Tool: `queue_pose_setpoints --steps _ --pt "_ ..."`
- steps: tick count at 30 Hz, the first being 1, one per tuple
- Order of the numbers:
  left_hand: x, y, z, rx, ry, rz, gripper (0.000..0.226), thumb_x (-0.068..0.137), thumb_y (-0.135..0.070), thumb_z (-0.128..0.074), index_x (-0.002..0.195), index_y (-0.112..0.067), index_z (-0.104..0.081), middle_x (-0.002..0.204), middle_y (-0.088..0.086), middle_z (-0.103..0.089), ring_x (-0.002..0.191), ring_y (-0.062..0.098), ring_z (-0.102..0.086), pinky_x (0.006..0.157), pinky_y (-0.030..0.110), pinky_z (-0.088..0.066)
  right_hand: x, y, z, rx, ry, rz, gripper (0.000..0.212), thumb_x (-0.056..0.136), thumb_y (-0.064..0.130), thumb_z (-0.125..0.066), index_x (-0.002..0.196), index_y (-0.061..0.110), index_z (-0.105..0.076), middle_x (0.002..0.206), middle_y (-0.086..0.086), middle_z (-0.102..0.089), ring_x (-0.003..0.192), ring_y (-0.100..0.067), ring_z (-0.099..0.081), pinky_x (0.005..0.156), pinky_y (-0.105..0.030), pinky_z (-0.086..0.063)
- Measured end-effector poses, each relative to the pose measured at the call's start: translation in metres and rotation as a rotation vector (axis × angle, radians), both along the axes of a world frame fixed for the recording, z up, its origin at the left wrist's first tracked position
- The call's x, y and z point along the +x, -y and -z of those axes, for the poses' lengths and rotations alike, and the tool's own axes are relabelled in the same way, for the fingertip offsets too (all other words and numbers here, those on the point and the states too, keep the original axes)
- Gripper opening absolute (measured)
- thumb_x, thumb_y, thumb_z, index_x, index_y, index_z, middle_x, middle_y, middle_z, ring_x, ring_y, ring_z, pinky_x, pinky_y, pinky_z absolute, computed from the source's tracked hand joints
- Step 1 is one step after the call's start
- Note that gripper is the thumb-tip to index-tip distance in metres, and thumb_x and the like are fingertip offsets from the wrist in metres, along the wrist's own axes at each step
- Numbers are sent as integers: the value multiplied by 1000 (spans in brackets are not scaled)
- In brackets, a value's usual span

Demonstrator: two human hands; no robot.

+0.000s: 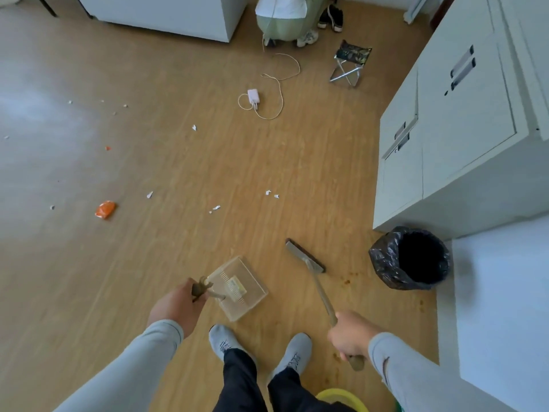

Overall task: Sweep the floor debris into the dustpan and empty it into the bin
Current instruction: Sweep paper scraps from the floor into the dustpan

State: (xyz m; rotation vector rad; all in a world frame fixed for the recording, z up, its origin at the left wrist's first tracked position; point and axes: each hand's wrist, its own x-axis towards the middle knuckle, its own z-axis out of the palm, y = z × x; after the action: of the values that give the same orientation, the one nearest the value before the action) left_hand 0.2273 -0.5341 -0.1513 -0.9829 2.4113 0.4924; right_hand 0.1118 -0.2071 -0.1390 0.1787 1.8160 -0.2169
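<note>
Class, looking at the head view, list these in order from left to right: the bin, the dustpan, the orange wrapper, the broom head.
orange wrapper → dustpan → broom head → bin

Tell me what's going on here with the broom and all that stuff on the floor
A person is standing ready to sweep. The left hand holds the clear dustpan by its handle; the right hand grips the broom, its head near the black-lined bin. Paper scraps and an orange wrapper still lie scattered on the floor, and the dustpan looks empty.
</note>
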Motion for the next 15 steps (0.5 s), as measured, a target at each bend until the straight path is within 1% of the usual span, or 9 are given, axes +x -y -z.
queue_pose_setpoints --steps 3,4,6,7,8,9,11,12,15 --pt "22 4 12 14 -9 -40 25 98 -53 -47 90 -30 -48 69 -7 -64 60 16 -63 58 32 -56 17 18 -1 18 66 -56 68 87 10 -52 154 9 -36 104 -11 -76 99 -26 -76 93 -41 -61" --pt "27 8 13 29 -2 -47 25 98 -54 -47 90 -30 -48 69 -7 -65 61 16 -63 58 32 -56 18 25 -6 13 83 -75 73 86 13 -51 157 14 -32 104 -10 -75 95 -24 -77 91 -38 -62" --pt "36 19 12 58 32 -73 25 97 -53 -49 90 -28 -49 71 -6 -66 63 17 -64 59 31 -56 15 36 -16 -6 120 -74 81 85 14 -51 161 22 -25 113 -10 -73 76 -16 -71 77 -27 -59" --pt "39 25 12 75 52 -91 25 97 -52 -50 91 -27 -50 73 -5 -66 65 17 -65 61 31 -56 10 41 -21 -28 135 -41 83 85 12 -52 162 25 -25 119 -9 -71 66 -13 -64 67 -25 -54" --pt "40 30 12 92 76 -102 25 96 -51 -50 91 -27 -52 75 -5 -67 67 17 -66 62 31 -56 3 44 -26 -53 143 1 82 86 10 -53 162 26 -27 117 -8 -71 58 -11 -56 58 -24 -50" --pt "40 35 12 107 99 -103 25 96 -50 -50 91 -26 -54 76 -5 -67 68 16 -66 64 30 -56 -5 46 -31 -70 141 40 79 88 8 -54 161 27 -29 105 -7 -71 51 -9 -51 52 -23 -48" --pt "37 44 10 126 111 -83 23 96 -49 -49 91 -28 -57 77 -6 -67 69 15 -66 65 29 -57 -21 48 -44 -75 123 112 72 92 8 -58 159 26 -36 80 -5 -64 46 -7 -48 47 -23 -45" --pt "33 49 9 128 97 -72 22 96 -49 -49 91 -29 -57 78 -7 -66 69 15 -65 66 30 -57 -28 49 -54 -75 112 140 68 94 9 -59 157 25 -38 74 -4 -62 46 -7 -48 46 -23 -43" --pt "15 64 -4 148 12 -68 17 96 -46 -50 94 -30 -58 80 -9 -65 69 14 -64 64 29 -55 -40 58 -87 -102 88 164 56 98 10 -59 150 23 -44 68 -2 -60 46 -7 -48 44 -23 -40"
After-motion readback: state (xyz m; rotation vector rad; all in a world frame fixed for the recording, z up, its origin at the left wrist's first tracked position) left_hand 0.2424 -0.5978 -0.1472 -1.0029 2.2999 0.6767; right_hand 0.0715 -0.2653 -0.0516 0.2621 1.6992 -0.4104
